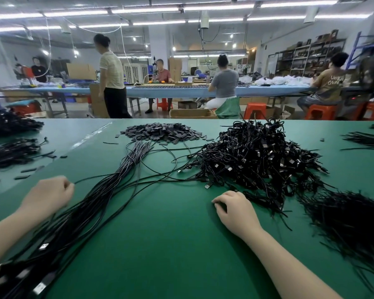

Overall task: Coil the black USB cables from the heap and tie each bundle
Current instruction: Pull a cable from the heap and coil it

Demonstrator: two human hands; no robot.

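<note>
A long sheaf of loose black USB cables [108,190] runs from the near left corner up to the table's middle. My left hand [49,193] pinches the end of a single black cable [121,176] that curves off to the right. A big heap of coiled, tied cable bundles [257,156] lies at centre right. My right hand [233,207] rests curled on the green table [160,244] at the heap's near edge, touching cable there. A pile of thin black ties [350,219] lies at the right.
A mound of small dark flat pieces [162,131] sits at the table's far middle. More cable piles [11,134] lie at the far left and far right [367,138]. Beyond the table, several people work at a long blue bench [181,89] with orange stools.
</note>
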